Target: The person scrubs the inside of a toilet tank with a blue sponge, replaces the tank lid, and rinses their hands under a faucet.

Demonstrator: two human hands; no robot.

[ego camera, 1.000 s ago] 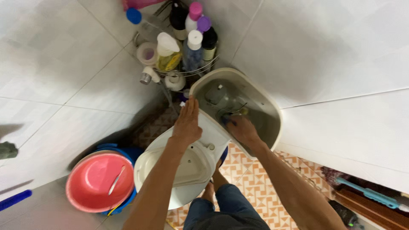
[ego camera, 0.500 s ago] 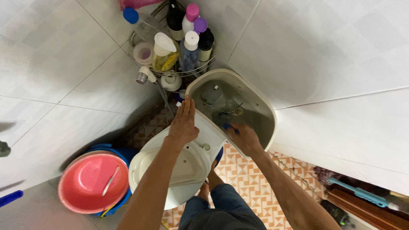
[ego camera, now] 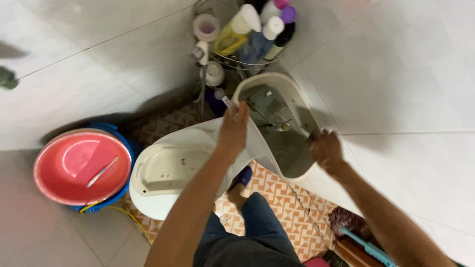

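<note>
Two hands at open toilet tank (ego camera: pixel 277 128). Left hand (ego camera: pixel 233 129) flat, fingers spread, pressing tank's front rim, lid (ego camera: pixel 170 170) just below. Right hand (ego camera: pixel 325 150) curled closed on tank's right rim, grip contents unclear. Pink basin (ego camera: pixel 74 165) left on floor; bottle rack (ego camera: pixel 247 34) behind tank.

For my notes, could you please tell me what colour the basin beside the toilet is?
The basin is pink-red, seen in the head view.
</note>
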